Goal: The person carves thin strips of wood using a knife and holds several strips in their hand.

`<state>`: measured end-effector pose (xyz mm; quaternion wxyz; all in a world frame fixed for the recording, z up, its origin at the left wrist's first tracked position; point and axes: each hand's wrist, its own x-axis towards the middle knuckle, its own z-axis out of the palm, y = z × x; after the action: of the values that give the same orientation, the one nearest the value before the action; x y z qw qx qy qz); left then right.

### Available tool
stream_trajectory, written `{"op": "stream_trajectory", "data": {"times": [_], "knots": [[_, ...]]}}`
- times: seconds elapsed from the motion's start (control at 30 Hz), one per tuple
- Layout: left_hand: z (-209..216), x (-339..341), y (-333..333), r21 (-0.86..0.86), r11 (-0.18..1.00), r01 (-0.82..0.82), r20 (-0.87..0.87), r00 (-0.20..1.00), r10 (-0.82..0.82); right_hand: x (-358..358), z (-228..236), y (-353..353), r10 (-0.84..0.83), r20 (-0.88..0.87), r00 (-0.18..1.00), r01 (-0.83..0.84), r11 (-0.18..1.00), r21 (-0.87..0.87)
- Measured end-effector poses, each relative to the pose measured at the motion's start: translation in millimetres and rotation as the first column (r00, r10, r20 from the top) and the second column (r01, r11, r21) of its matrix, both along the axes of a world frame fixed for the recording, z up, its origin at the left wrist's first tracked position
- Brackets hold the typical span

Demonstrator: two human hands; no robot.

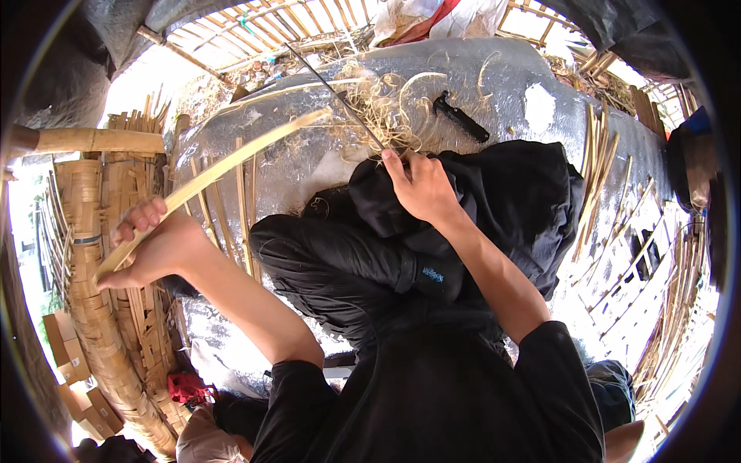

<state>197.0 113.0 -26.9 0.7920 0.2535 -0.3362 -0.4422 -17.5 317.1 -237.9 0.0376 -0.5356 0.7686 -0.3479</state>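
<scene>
My left hand (154, 239), out to the left, is closed round the lower part of a long pale bamboo strip (239, 158). The strip slants up to the right, and its far end lies near the curly shavings. Resting by my raised, black-trousered knee, my right hand (421, 184) grips a long thin dark blade (340, 96), probably a knife, whose handle is hidden in my fist and the dark cloth. The blade points up and left, passing close beside the strip's far end; I cannot tell whether they touch. Beyond both lies a heap of bamboo shavings (378, 108).
A black hammer-headed tool (461, 117) lies on the silvery ground sheet (509, 73). Bamboo slats (594, 185) lie to the right, others (245, 201) to the left. A large bamboo pole (85, 208) and stacked strips stand at far left. People's parts show at the lower edge.
</scene>
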Motion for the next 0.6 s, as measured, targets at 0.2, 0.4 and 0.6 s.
{"op": "stream_trajectory", "data": {"times": [0.2, 0.4, 0.6], "knots": [[-7, 6, 10, -0.027, 0.999, 0.043, 0.027, 0.999, -0.042, -21, -14, 30, -0.358, 0.376, 0.855, 0.209, 0.9, 0.382], [5, 15, 13, -0.082, 0.987, 0.139, 0.139, 0.982, -0.127, -80, -14, 64, -0.367, 0.339, 0.866, 0.196, 0.873, 0.446], [8, 31, 9, -0.118, 0.968, 0.221, 0.168, 0.965, -0.2, -155, 64, 47, 0.242, 0.126, 0.962, -0.272, 0.809, 0.522]]}}
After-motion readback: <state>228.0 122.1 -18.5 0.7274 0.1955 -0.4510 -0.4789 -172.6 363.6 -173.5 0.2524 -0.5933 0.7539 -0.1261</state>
